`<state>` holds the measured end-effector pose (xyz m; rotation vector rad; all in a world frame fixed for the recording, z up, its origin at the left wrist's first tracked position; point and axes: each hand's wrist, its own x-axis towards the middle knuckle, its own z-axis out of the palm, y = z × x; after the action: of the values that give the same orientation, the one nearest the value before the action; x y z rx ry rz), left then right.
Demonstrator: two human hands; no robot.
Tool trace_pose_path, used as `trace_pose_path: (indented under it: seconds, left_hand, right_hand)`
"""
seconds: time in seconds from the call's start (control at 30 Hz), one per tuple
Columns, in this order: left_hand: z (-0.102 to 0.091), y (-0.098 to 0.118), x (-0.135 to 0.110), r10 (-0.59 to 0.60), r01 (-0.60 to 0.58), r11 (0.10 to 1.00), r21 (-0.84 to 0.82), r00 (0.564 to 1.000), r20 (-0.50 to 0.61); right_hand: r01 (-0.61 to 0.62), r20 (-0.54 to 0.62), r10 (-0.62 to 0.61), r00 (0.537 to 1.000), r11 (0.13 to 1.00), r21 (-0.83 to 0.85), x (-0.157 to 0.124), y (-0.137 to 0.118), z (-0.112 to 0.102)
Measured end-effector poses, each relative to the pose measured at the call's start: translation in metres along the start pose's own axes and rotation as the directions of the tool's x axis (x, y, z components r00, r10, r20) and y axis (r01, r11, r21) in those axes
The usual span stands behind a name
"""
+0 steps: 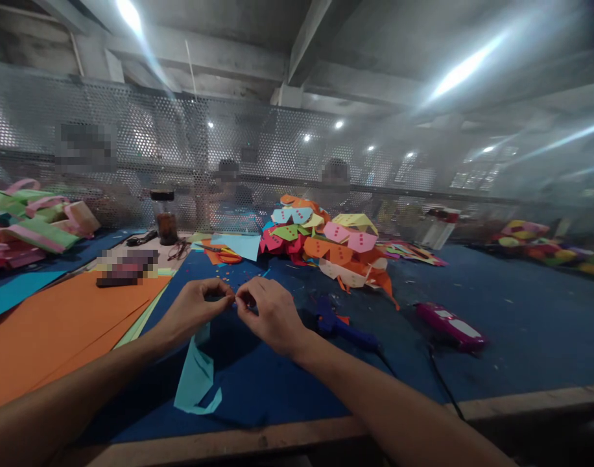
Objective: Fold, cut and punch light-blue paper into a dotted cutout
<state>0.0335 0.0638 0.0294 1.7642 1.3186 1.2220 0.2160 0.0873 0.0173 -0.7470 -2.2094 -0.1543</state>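
My left hand (pixel 202 308) and my right hand (pixel 272 314) meet over the blue tabletop, thumb and fingertips of each pinched together. Whatever sits between the fingertips is too small to make out. Just below my left hand lies a folded light-blue paper piece (pixel 194 383) with a curled strip at its lower end. To the right of my right hand rests a dark blue glue gun (pixel 348 332), a cord trailing from its handle. Beyond the hands, small paper bits are scattered near orange-handled scissors (pixel 225 253) and a light-blue sheet (pixel 241 245).
Orange sheets (pixel 78 318) cover the left side, with a phone (pixel 126 267) on them and a lidded jar (pixel 164 217) behind. Ahead stands a pile of folded coloured paper shapes (pixel 331 243). A magenta device (pixel 450 326) lies at right. A perforated metal screen (pixel 170 143) stands behind.
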Motion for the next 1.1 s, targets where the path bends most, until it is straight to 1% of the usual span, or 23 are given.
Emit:
trace_pose_path:
  seconds: [0.17,0.4,0.5,0.67,0.87,1.1]
  left_hand:
    - [0.0007,-0.0051,0.0008,0.013,-0.013,1.0,-0.01,1.0,-0.009]
    - [0.0004,-0.0069,0.001,0.01,-0.01,0.999,-0.041,1.0,-0.011]
    - [0.0004,-0.0058,0.0009,-0.005,0.004,0.999,-0.044,1.0,-0.016]
    - [0.0007,-0.004,0.0015,-0.044,0.044,0.998,-0.047,0.999,0.006]
    - [0.001,-0.0076,0.0023,-0.058,0.06,0.995,-0.08,0.998,0.022]
    - [0.0009,-0.0072,0.0025,-0.092,0.095,0.987,-0.126,0.995,0.033]
  right_hand:
    - [0.041,0.012,-0.04,0.999,0.998,-0.052,0.0006,-0.0002,0.0]
    - [0.095,0.032,-0.092,0.995,0.989,-0.111,0.0003,-0.0009,-0.0011]
    - [0.133,0.025,-0.131,0.991,0.978,-0.16,-0.0001,-0.0001,-0.0009]
    - [0.214,0.035,-0.212,0.977,0.952,-0.221,-0.0005,0.0019,-0.0014]
    - [0.248,0.085,-0.234,0.969,0.933,-0.262,-0.0009,0.0024,-0.0034]
    - [0.26,0.111,-0.238,0.965,0.92,-0.294,-0.0012,0.0012,-0.0056]
